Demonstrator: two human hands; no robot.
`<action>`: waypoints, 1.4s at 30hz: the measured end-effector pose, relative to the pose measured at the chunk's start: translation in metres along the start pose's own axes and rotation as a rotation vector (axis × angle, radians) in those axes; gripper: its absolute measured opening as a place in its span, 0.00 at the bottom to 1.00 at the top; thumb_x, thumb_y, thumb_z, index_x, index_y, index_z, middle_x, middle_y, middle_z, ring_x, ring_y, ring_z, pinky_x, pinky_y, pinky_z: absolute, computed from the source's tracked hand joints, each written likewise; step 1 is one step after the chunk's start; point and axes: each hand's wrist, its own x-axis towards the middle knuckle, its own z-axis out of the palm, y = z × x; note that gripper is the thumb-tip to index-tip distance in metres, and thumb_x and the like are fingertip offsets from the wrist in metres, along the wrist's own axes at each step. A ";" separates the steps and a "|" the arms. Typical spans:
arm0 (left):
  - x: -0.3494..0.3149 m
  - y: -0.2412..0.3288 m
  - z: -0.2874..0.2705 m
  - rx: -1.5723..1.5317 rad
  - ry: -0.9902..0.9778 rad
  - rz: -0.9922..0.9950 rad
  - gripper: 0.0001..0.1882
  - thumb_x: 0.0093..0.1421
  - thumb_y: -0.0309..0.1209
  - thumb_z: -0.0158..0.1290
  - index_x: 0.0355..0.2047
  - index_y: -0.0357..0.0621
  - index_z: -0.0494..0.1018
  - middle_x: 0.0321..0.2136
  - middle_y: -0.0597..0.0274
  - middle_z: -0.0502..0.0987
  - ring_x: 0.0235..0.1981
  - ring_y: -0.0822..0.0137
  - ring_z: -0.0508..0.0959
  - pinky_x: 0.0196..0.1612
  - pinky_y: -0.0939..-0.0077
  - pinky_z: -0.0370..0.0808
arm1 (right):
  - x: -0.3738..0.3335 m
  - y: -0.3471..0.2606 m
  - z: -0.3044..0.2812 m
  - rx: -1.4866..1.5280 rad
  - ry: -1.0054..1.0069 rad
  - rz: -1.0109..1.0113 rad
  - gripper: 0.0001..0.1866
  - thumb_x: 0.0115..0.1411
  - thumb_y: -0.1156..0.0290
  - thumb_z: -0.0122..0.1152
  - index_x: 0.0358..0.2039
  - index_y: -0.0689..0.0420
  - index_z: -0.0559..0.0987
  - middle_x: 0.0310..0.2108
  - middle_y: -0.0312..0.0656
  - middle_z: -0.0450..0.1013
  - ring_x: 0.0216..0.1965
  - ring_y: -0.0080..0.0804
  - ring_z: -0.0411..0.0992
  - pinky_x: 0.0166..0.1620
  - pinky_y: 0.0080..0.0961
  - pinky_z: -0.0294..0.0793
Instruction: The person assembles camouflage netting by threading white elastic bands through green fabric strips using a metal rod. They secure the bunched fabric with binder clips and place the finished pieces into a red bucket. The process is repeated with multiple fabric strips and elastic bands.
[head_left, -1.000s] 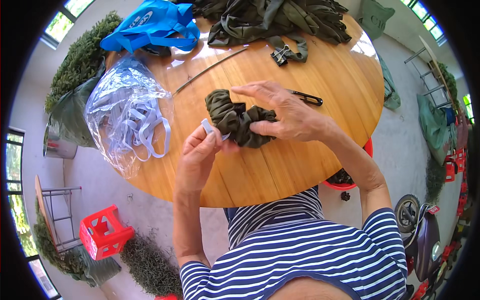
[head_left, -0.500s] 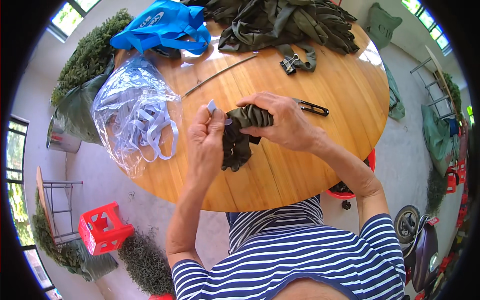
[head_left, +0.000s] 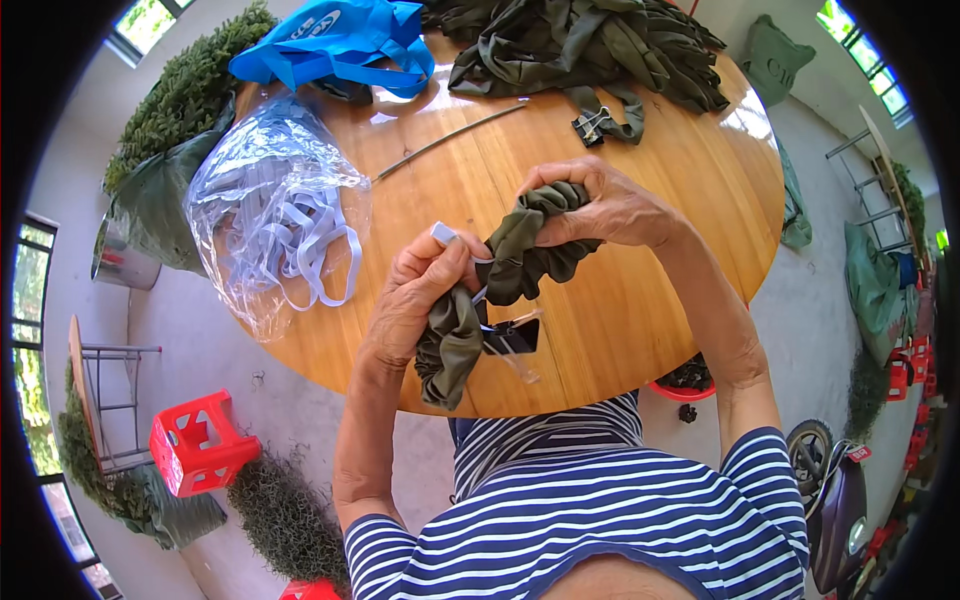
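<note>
A gathered olive-green fabric tube (head_left: pixel 540 245) is stretched in a bend between my two hands over the table. My left hand (head_left: pixel 415 295) is closed in a pinch on the flat white elastic band (head_left: pixel 443 234), whose end sticks up past the thumb. More of the band shows at the tube's opening. My right hand (head_left: pixel 605 205) grips the bunched far part of the tube, thumb below and fingers over it. Another ruffled length of fabric (head_left: pixel 450 350) hangs beneath my left hand. Beside it is a black binder clip (head_left: pixel 512 336) with wire handles.
A clear plastic bag (head_left: pixel 270 200) of white elastic lies on the table's left. Behind are a blue bag (head_left: pixel 335 45), a thin rod (head_left: pixel 450 140), an olive fabric pile (head_left: pixel 590 50) and another binder clip (head_left: pixel 591 126). A red stool (head_left: pixel 200 445) stands on the floor.
My right hand has moved up and right, and the bunched tube has spread out longer. The lower fabric and binder clip have come more into view. The knife by my right hand is now hidden.
</note>
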 end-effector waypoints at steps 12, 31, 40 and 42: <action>0.009 -0.015 0.008 -0.047 0.338 0.074 0.14 0.59 0.38 0.48 0.35 0.39 0.73 0.20 0.72 0.70 0.18 0.82 0.70 0.19 0.92 0.68 | -0.012 -0.011 0.024 -0.632 0.632 -0.145 0.35 0.43 0.55 0.64 0.47 0.64 0.66 0.41 0.50 0.68 0.43 0.40 0.68 0.46 0.31 0.65; 0.008 0.007 0.024 0.560 0.048 0.287 0.06 0.60 0.29 0.44 0.30 0.39 0.67 0.22 0.67 0.69 0.24 0.77 0.66 0.29 0.84 0.64 | -0.028 -0.012 0.031 0.086 0.160 0.144 0.16 0.40 0.72 0.63 0.32 0.59 0.73 0.24 0.33 0.70 0.26 0.17 0.66 0.31 0.16 0.67; -0.002 0.003 -0.005 0.042 -0.219 -0.215 0.09 0.56 0.33 0.49 0.26 0.39 0.72 0.23 0.67 0.73 0.23 0.81 0.70 0.24 0.88 0.68 | -0.033 -0.014 0.036 -0.052 0.059 0.014 0.12 0.43 0.74 0.58 0.31 0.60 0.74 0.21 0.35 0.72 0.22 0.18 0.68 0.24 0.16 0.67; -0.002 0.002 -0.009 0.024 -0.361 -0.179 0.09 0.55 0.33 0.51 0.25 0.39 0.72 0.23 0.67 0.73 0.21 0.81 0.70 0.22 0.88 0.67 | -0.033 -0.017 0.035 -0.091 0.000 0.060 0.11 0.43 0.76 0.58 0.31 0.60 0.74 0.22 0.34 0.71 0.23 0.18 0.68 0.25 0.16 0.67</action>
